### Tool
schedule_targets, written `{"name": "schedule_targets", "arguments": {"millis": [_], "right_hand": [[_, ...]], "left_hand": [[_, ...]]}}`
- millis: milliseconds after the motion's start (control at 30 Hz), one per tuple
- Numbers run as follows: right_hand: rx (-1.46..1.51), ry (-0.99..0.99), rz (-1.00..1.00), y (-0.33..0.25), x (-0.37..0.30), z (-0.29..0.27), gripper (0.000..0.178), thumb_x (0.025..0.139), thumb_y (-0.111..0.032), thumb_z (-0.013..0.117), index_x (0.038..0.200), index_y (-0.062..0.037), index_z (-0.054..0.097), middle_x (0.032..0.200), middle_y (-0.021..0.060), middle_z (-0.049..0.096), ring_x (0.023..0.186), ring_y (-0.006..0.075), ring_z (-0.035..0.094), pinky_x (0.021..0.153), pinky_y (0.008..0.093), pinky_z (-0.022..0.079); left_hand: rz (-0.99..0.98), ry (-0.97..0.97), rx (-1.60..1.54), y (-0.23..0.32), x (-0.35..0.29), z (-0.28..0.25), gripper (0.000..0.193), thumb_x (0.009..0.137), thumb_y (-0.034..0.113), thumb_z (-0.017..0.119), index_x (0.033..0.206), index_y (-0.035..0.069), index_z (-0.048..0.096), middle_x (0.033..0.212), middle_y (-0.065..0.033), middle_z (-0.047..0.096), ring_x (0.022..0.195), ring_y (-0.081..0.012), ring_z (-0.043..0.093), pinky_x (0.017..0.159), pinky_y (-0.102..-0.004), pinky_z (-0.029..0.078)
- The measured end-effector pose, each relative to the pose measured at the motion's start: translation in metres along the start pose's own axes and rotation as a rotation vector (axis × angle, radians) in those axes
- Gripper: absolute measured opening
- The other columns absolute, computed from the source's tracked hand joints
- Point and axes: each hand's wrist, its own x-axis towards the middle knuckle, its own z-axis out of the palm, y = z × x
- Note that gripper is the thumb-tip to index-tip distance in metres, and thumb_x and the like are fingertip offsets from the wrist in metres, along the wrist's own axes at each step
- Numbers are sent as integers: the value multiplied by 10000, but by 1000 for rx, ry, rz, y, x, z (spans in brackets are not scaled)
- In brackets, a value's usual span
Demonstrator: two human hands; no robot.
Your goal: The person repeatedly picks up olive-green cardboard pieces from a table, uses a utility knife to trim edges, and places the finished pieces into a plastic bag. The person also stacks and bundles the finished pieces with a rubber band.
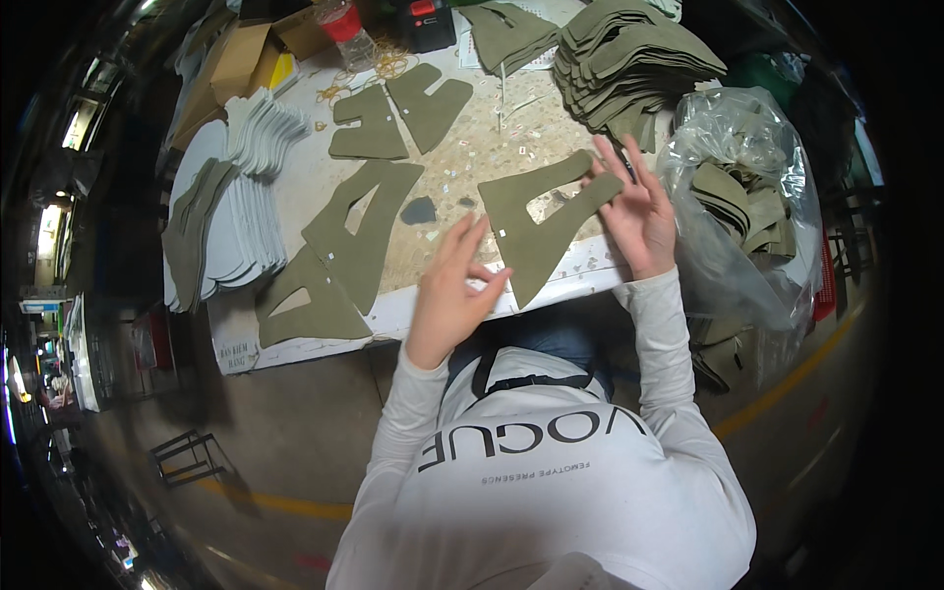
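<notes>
An olive-green, V-shaped cut fabric piece with a small white tag lies at the table's front edge between my hands. My left hand is at its left edge, fingers stretched and thumb apart, with the thumb tip close to the edge. On the other side my right hand has its fingers spread upward, and the ends of the piece's two arms reach its fingers and palm. Whether the thumb pinches the piece cannot be made out. Left of my hands lie a joined pair of similar tagged pieces, with another pair beyond.
Olive pieces are stacked at the back right, near an open clear plastic bag of more pieces. White cut pieces pile up at the left. A red-lidded jar, rubber bands and a dark flat scrap are on the table.
</notes>
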Motion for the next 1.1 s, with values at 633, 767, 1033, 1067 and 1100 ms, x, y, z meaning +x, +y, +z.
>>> {"name": "schedule_targets", "arguments": {"millis": [633, 767, 1033, 1067, 1100], "right_hand": [[-1568, -366, -483, 70, -39, 38, 231, 859, -57, 630, 1074, -67, 716, 1099, 97, 665, 1160, 338, 557, 987, 414, 433], [-1600, -382, -493, 74, -43, 37, 213, 859, -65, 639, 1056, -57, 720, 1081, 105, 663, 1142, 343, 556, 969, 423, 443], [-1169, -327, -78, 81, -51, 58, 203, 914, -54, 614, 1091, -16, 706, 1000, 110, 694, 953, 239, 646, 871, 332, 489], [-940, -350, 117, 88, -56, 66, 220, 971, -76, 572, 1142, 13, 678, 986, 99, 703, 878, 168, 654, 829, 273, 495], [-829, -471, 214, 95, -55, 74, 268, 1009, -112, 531, 1220, 20, 630, 1003, 86, 696, 914, 143, 650, 839, 259, 506]], "left_hand": [[5, 225, 474, -43, -96, -135, 296, 698, 66, 790, 990, 58, 738, 993, -63, 649, 923, -226, 630, 790, -321, 504], [-23, 169, 336, -47, -94, -146, 238, 743, 60, 767, 979, 51, 736, 988, -61, 667, 892, -205, 647, 775, -307, 509], [-41, 621, 273, -30, -98, -140, 126, 836, 15, 690, 960, -5, 704, 883, -89, 709, 771, -161, 673, 697, -264, 541], [-5, 635, 290, -24, -100, -133, 123, 838, 12, 687, 959, -4, 704, 885, -87, 709, 760, -159, 674, 686, -260, 544], [30, 649, 307, -18, -102, -124, 120, 840, 9, 684, 958, -3, 704, 886, -85, 710, 749, -157, 674, 675, -256, 546]]}}
